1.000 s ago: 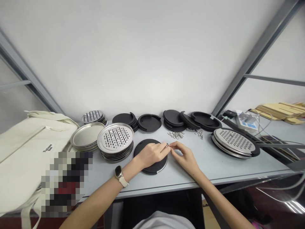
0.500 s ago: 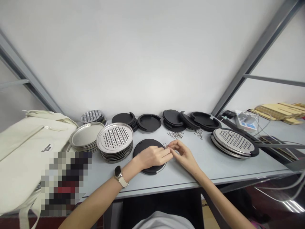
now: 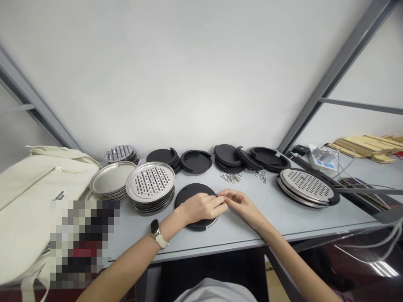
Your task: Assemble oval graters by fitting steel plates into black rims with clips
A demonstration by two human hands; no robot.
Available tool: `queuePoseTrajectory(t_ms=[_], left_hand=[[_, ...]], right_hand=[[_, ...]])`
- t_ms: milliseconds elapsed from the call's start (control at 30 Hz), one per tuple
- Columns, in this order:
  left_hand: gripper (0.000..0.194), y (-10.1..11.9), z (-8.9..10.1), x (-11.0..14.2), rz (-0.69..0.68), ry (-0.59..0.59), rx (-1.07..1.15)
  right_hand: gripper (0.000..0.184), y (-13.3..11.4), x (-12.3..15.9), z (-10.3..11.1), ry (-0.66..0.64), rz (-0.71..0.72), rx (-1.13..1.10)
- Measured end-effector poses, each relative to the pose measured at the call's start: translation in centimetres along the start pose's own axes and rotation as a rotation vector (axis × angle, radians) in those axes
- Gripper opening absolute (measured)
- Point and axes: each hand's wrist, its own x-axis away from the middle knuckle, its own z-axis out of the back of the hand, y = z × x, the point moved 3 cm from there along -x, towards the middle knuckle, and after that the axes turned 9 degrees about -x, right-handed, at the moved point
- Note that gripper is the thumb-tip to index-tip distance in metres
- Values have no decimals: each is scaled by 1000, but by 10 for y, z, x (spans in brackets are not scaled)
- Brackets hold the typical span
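My left hand (image 3: 203,208) lies over a black round holder (image 3: 189,195), its fingers closed and meeting those of my right hand (image 3: 237,202) at the holder's right edge. My right hand is closed too, thumb and forefinger pinched. Between the fingertips is a small wire clip, now almost wholly hidden. A strip of silvery metal rim shows at the holder's lower right. Behind the hands lie a heap of loose wire clips (image 3: 231,178) and a smaller group of clips (image 3: 261,175).
Left of the holder stand a stack of round metal graters (image 3: 151,183) and plain metal discs (image 3: 113,179). Black holders (image 3: 197,161) line the wall. Grater discs in a black holder (image 3: 307,184) lie right. A cream bag (image 3: 28,214) covers the left end.
The wire loop that stuck up between my fingertips is now mostly covered by them. My right fingers have shifted slightly left. The whole view has moved a little.
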Motion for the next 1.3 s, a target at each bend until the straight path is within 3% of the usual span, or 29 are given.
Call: queuePoseTrajectory(t_ms=[400,467,600,733,900,1067,1300], left_hand=[[15,-1,2,-2,46,-32,25],[16,-2,0,-2,87,-29,36],[40,-9,-2,0,217,-30,65],[47,-22,-2,6,331,-186,141],[38,-31,-5,15,369,-372,232],[17,-30,-8,16,342,-387,288],[17,-19,-8,9,364,-394,411]], right_hand=[[28,-4,3,-6,-180,63,109],[30,-2,3,-6,-164,68,131],[28,-2,0,-1,-53,53,121],[27,-1,-3,10,111,69,156],[30,9,-5,13,109,36,183],[30,12,-4,4,95,54,259],[26,14,-1,-4,85,128,341]])
